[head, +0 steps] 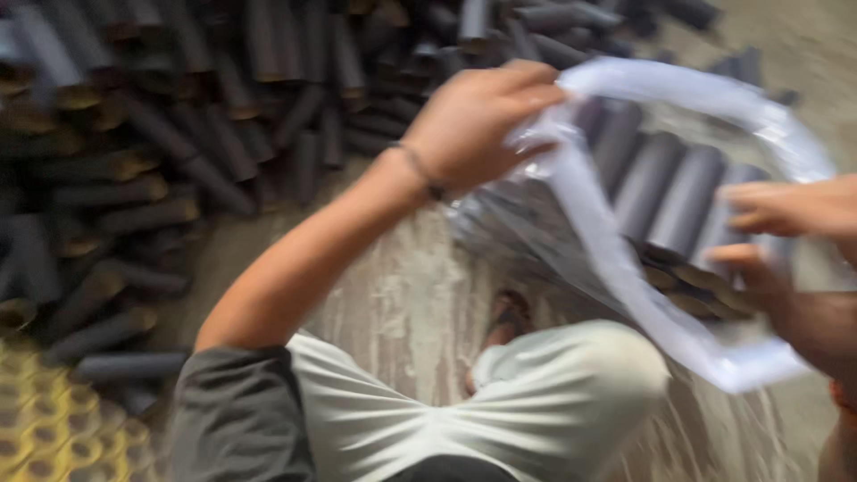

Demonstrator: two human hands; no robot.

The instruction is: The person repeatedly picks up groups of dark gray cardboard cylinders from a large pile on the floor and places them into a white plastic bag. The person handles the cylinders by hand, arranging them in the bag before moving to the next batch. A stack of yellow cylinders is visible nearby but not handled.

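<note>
Motion blurs everything. The left hand (478, 125) pinches the clear plastic bag (625, 268) rim; the right hand (790, 241), half cut off, spreads its fingers by dark cardboard tubes (661, 183) inside.

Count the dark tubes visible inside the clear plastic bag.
4 dark tubes can be made out, lying side by side in the clear plastic bag held open by the left hand and right hand. Blur and the bag may hide more.
</note>
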